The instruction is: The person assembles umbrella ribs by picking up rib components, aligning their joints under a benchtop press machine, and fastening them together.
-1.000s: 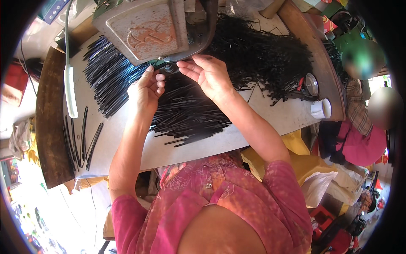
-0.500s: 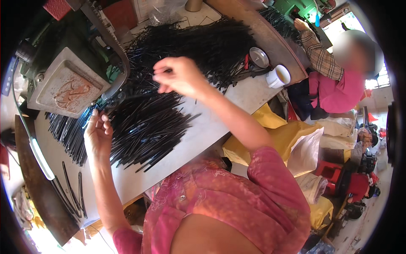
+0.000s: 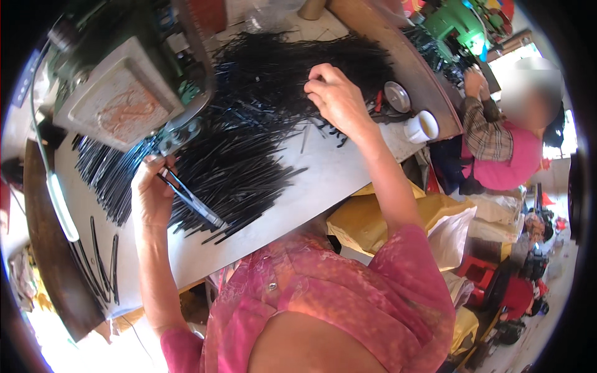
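Note:
My left hand point(image 3: 153, 196) is just below the machine head point(image 3: 121, 99), its thumb and fingers pinched on a narrow black strip point(image 3: 194, 202). The strip looks doubled and slants down to the right over a fanned pile of black strips point(image 3: 239, 180). Farther off to the right, my right hand point(image 3: 339, 99) hovers at the edge of a tangled black heap point(image 3: 280, 74). Its fingers are curled together, and what they hold, if anything, is hidden.
A white mug point(image 3: 423, 127) and a round metal lid point(image 3: 397, 96) stand at the right table edge. Several single strips point(image 3: 102, 264) lie at left beside a lit tube lamp point(image 3: 62, 208). Yellow sacks point(image 3: 373, 217) lie right of the table. A co-worker point(image 3: 507, 146) sits beyond.
My left hand has come slightly away from the machine, and a black strip now shows in it. My right hand has moved right, to the far heap. The whole view has shifted a little.

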`<state>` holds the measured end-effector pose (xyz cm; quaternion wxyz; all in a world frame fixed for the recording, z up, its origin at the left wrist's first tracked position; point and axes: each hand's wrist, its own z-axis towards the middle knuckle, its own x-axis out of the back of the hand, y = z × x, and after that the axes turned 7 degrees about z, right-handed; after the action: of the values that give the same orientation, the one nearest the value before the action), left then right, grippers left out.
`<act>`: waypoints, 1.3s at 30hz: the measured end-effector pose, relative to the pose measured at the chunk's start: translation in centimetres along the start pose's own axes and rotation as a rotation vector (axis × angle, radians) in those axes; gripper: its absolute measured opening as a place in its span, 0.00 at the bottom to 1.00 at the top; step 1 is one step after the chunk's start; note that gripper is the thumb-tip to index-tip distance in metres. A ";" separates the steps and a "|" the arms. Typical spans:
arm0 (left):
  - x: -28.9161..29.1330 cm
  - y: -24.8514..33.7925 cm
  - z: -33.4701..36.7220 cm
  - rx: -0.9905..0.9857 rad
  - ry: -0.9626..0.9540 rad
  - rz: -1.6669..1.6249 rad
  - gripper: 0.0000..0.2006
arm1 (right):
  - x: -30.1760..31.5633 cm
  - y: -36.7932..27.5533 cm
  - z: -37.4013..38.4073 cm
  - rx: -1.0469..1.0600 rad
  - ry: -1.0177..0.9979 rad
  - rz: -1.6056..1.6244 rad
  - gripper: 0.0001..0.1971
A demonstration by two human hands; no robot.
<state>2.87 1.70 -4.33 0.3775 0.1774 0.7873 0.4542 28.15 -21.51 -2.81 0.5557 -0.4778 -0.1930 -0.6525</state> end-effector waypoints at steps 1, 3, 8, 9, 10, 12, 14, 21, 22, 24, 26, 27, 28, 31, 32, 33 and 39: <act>-0.5 0.0 -0.4 -0.012 0.066 0.105 0.03 | 0.2 -0.8 0.4 0.056 0.049 0.024 0.05; -1.0 0.2 -0.8 0.044 0.016 0.141 0.04 | 0.0 -2.1 1.3 0.204 0.141 0.045 0.06; -1.1 -0.4 -1.1 0.044 0.031 0.268 0.02 | -1.8 -8.4 3.1 0.529 0.139 0.036 0.09; -1.2 -0.4 -1.1 0.039 0.023 0.265 0.02 | -2.6 -9.3 3.0 0.497 0.106 0.067 0.08; -1.2 -0.3 -1.2 0.034 0.014 0.262 0.01 | -3.8 -10.2 3.0 0.464 0.073 0.096 0.07; -1.2 -0.3 -1.4 0.012 0.040 0.289 0.02 | -6.1 -11.4 3.2 0.193 -0.033 0.500 0.06; -1.3 -0.3 -1.5 -0.007 0.055 0.315 0.04 | -8.4 -11.3 4.0 -0.088 -0.239 0.892 0.08; -1.2 -0.2 -1.7 0.000 0.093 0.286 0.11 | -9.2 -12.4 5.7 -0.450 -0.404 1.332 0.09; -1.3 -0.2 -1.7 -0.005 0.085 0.278 0.12 | -9.3 -12.4 5.7 -0.474 -0.421 1.362 0.08; -1.3 -0.3 -1.7 -0.008 0.075 0.273 0.12 | -9.3 -12.4 5.7 -0.501 -0.438 1.389 0.07; -1.3 -0.3 -1.6 -0.012 0.066 0.270 0.13 | -9.0 -12.6 5.8 -0.507 -0.418 1.439 0.08; -1.3 -0.3 -1.6 -0.013 0.066 0.267 0.13 | -9.1 -12.6 5.8 -0.507 -0.420 1.439 0.08; -1.4 -0.2 -1.6 -0.015 0.066 0.263 0.13 | -9.2 -12.5 5.8 -0.496 -0.417 1.446 0.07; -1.6 0.0 -1.7 -0.009 0.065 0.272 0.13 | -9.2 -12.5 5.8 -0.479 -0.417 1.453 0.07; -1.6 0.0 -1.7 -0.009 0.066 0.271 0.13 | -9.1 -12.6 5.8 -0.471 -0.421 1.456 0.08; -1.5 -0.1 -1.6 -0.018 0.066 0.269 0.13 | -9.1 -12.6 5.8 -0.470 -0.422 1.456 0.08; -1.7 -0.1 -1.5 -0.010 0.079 0.271 0.13 | -9.2 -12.7 5.9 -0.463 -0.422 1.427 0.08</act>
<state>2.84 -0.28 -3.26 0.2825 0.2622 0.7680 0.5115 18.33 -7.99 -4.23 0.6787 -0.7042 0.2007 -0.0559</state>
